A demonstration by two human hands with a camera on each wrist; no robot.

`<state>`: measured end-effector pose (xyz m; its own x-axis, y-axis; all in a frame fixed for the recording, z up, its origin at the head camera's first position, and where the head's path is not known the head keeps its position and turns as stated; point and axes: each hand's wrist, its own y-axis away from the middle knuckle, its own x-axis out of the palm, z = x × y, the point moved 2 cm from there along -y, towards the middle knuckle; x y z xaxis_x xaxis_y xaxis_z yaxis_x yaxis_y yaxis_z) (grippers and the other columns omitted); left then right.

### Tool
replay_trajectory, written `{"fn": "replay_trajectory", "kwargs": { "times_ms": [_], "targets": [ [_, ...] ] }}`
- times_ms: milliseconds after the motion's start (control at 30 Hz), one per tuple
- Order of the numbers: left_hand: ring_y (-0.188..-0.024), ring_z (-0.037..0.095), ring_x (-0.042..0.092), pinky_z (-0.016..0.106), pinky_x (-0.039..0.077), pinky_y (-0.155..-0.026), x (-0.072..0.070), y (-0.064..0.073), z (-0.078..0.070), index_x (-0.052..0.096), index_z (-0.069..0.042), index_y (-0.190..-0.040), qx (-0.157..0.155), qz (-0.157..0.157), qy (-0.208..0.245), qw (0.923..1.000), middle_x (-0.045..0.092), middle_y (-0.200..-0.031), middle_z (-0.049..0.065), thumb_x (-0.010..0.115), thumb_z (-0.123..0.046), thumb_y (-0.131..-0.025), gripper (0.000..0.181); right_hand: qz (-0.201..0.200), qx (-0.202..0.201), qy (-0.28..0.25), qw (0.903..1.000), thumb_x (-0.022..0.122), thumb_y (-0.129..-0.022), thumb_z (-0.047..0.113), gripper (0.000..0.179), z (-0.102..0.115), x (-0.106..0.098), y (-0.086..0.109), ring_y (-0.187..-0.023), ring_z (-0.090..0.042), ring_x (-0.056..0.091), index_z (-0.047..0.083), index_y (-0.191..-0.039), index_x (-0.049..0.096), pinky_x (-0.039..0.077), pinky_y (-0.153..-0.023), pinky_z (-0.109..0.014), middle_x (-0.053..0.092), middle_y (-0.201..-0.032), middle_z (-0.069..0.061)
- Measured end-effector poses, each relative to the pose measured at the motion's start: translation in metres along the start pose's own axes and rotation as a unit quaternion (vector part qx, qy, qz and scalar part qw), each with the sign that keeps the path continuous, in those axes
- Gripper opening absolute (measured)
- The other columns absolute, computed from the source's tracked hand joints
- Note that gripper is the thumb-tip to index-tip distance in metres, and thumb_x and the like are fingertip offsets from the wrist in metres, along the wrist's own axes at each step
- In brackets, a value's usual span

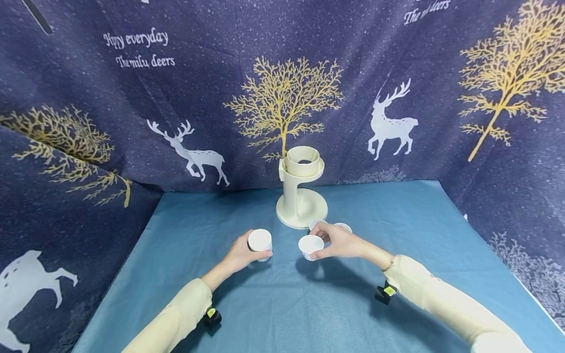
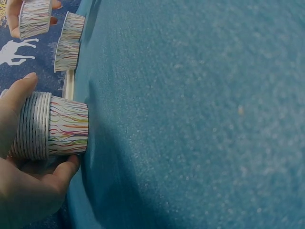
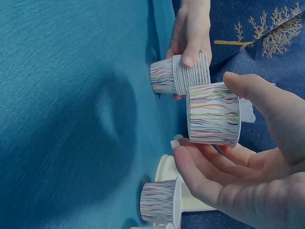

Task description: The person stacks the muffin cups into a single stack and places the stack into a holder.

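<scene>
Blue cloth (image 1: 273, 318) is lying under our hands. Our left hand (image 1: 242, 253), fingers wrapped round, is gripping a nested paper-cup stack (image 1: 260, 240); our right hand (image 1: 341, 242), part-closed, is holding a single cup (image 1: 309, 243) clear of the cloth. Beyond, two more cups (image 3: 158, 202) are standing near the cream stand (image 1: 290, 196), deer-print backdrop (image 1: 309, 29) hanging behind.

Head view looks down; nearer wrist views share stacked cups (image 2: 52, 126).

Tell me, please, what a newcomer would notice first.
Probably the cream, round-based stand at the far side of the blue cloth-covered table, before a navy fabric backdrop. Nearer, the left hand holds a stack of white, wavy-striped paper cups, and the right hand holds one matching cup.
</scene>
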<state>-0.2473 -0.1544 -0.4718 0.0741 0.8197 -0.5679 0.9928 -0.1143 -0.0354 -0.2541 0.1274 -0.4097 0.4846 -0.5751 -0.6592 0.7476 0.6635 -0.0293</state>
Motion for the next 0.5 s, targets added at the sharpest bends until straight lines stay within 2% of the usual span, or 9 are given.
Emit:
{"fn": "replay_trajectory", "kwargs": {
  "times_ms": [500],
  "targets": [
    [-0.092,0.019,0.059,0.033,0.047,-0.076,0.0,0.001,-0.002,0.056,-0.012,-0.115,-0.005,-0.001,-0.005,1.0,0.063,-0.104,0.006,0.083,-0.032,-0.064,0.061,-0.012,0.003,0.008,0.9999,0.078,-0.07,0.034,0.046,0.008,0.003,-0.013,-0.09,-0.012,0.061,0.015,-0.104,0.055,0.048,-0.083,-0.026,0.063,-0.098,0.001]
  ]
}}
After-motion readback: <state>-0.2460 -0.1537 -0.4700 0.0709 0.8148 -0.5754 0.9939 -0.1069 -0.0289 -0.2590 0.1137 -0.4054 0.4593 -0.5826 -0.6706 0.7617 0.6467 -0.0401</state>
